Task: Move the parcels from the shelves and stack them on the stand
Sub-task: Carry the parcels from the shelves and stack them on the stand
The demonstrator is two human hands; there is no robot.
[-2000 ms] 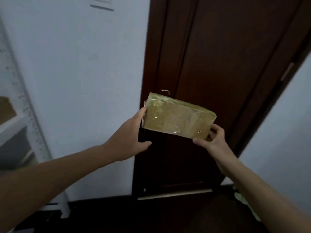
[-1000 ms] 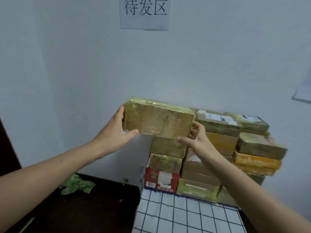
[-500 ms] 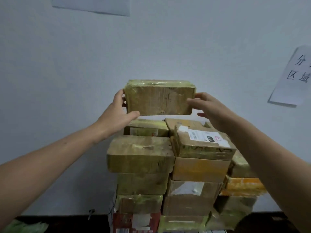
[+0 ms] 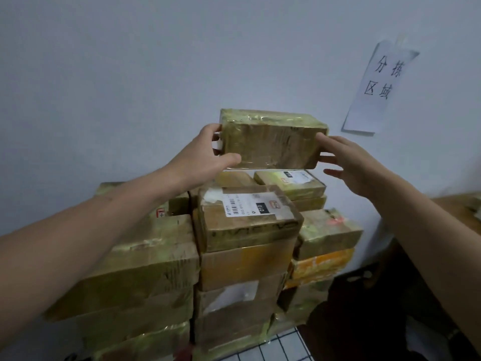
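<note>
- Taped parcel (image 4: 270,140) was held above the back of the stack (image 4: 244,230), near the wall.
- Left hand (image 4: 205,155) clasped its left end; right hand (image 4: 348,162) lay flat against the right end, fingers splayed.
- Looked rigid, light, glossy tape slippery: grip by the ends.
- Versus half a second back: parcel had shifted right, view closer.

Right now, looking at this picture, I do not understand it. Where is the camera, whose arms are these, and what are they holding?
There is no machine here. A person wears the camera on the head, so you see their own two bare arms reaching forward. The left hand grips one end of a tape-wrapped brown parcel. The right hand touches the other end with open fingers. Below is a stack of similar parcels; the nearest top one is a labelled box. A paper sign hangs on the white wall.
</note>
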